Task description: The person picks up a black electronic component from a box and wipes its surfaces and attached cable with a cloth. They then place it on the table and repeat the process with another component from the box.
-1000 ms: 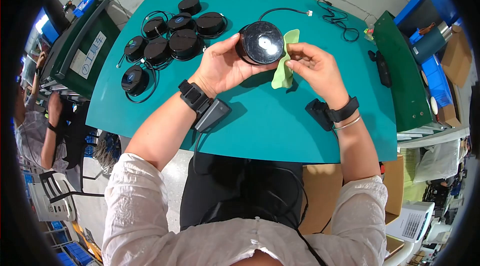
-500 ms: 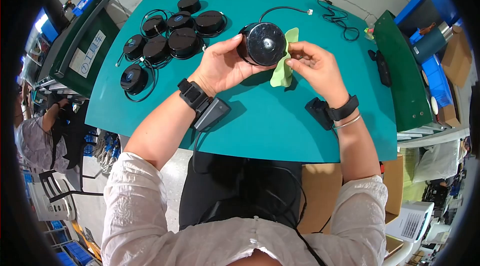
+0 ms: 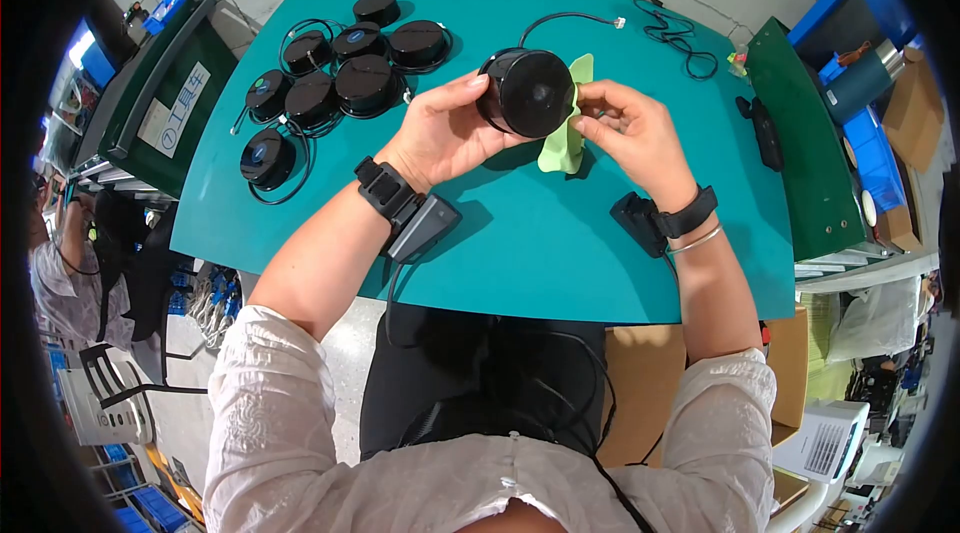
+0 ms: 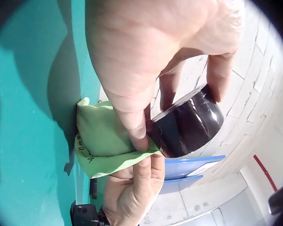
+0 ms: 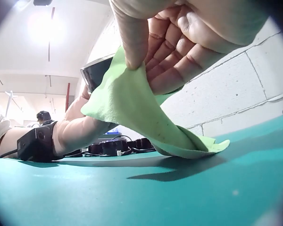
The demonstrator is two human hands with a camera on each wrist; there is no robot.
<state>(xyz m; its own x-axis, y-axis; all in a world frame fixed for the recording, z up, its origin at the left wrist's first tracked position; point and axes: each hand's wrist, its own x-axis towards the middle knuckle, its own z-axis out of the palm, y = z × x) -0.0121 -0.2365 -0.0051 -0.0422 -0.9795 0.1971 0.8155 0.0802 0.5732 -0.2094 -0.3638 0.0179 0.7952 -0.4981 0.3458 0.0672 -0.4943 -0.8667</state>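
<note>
My left hand [image 3: 440, 141] grips a glossy black round housing [image 3: 540, 95] above the table, thumb on its upper left side and fingers beneath. Its flat face is turned up and toward me. A black cable ending in a white connector [image 3: 619, 24] runs out behind it. With thumb and fingers my right hand [image 3: 632, 138] pinches a light green cloth [image 3: 562, 150] against the housing's right edge. The cloth hangs down in folds; in the right wrist view its lower end [image 5: 198, 147] lies close over the table. Dark marks show on the cloth [image 4: 85, 148] in the left wrist view.
Several similar black housings [image 3: 364, 83] with cables stand at the table's left rear. A coiled black cable [image 3: 680, 38] lies at the back right of the green table [image 3: 520, 263], and a dark object [image 3: 765, 136] at its right edge. Another person [image 3: 80, 273] is at far left.
The housing has tilted in my left hand, and the bright reflection on its face has faded. The cloth has shifted slightly with it. Both hands stay nearly in place.
</note>
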